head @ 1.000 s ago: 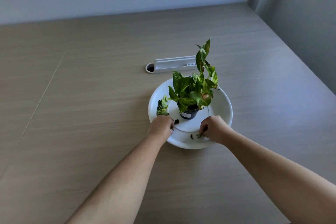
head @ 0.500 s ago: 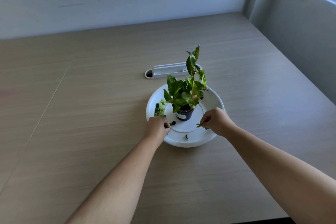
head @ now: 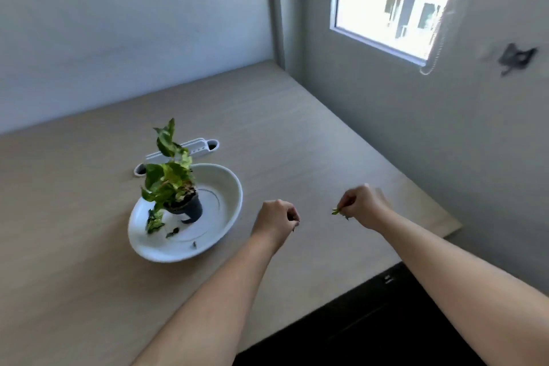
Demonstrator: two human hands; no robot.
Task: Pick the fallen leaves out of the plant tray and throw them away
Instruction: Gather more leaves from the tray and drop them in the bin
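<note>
Head view: white plant tray (head: 228, 187) sits on the table (head: 297, 142), potted plant (head: 175, 187) inside it. Both hands are right of the tray, off it, above the table. Right hand (head: 364, 206) pinches a small green leaf (head: 336, 211). Left hand (head: 276, 218) is curled shut; a dark bit shows at its fingertips, can't tell what. Loose leaf scraps (head: 173, 232) lie in the tray, near-side of the pot.
</note>
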